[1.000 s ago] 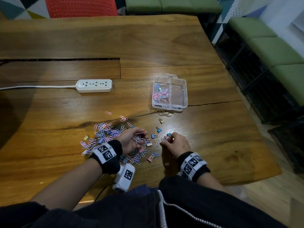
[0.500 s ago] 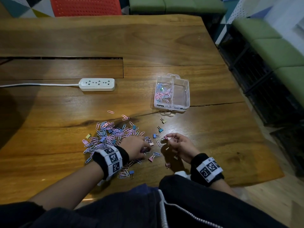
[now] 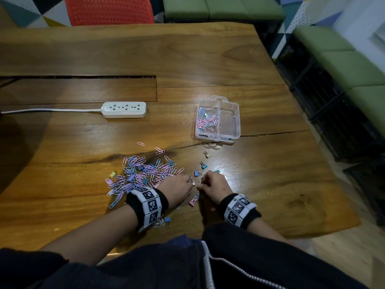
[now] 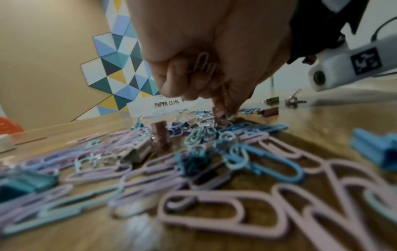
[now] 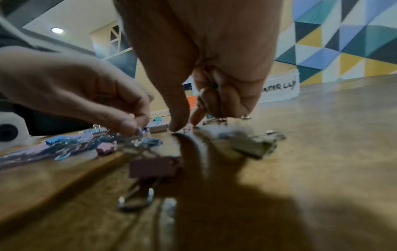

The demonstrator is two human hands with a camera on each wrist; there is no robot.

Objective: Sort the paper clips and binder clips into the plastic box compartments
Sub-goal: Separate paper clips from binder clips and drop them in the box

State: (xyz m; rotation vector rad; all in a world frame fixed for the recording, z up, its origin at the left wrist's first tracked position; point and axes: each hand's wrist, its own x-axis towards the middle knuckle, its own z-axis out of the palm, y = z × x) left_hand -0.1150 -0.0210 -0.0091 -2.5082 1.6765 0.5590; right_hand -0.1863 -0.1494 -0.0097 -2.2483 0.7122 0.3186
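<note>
A heap of pink, lilac and blue paper clips (image 3: 143, 174) lies on the wooden table (image 3: 208, 59), with small binder clips (image 3: 203, 165) scattered to its right. The clear plastic box (image 3: 239, 122) stands farther back; its left compartment holds paper clips (image 3: 205, 122) and its right one looks bare. My left hand (image 3: 190, 181) is palm down at the heap's right edge. It grips paper clips (image 4: 201, 62) in its curled fingers while the fingertips (image 4: 223, 105) dig into the heap. My right hand (image 3: 201, 184) is beside it, thumb and forefinger (image 5: 182, 125) pinching a small clip on the table, the other fingers curled round something dark.
A white power strip (image 3: 124, 109) with its cord lies at the left back. A pink binder clip (image 3: 193, 202) sits between my wrists and a blue one (image 3: 167, 220) under my left wrist. The table edge runs close on the right, with green benches (image 3: 343, 55) beyond.
My left hand has turned from palm up to palm down over the heap. My right hand has come down to the table, close beside the left.
</note>
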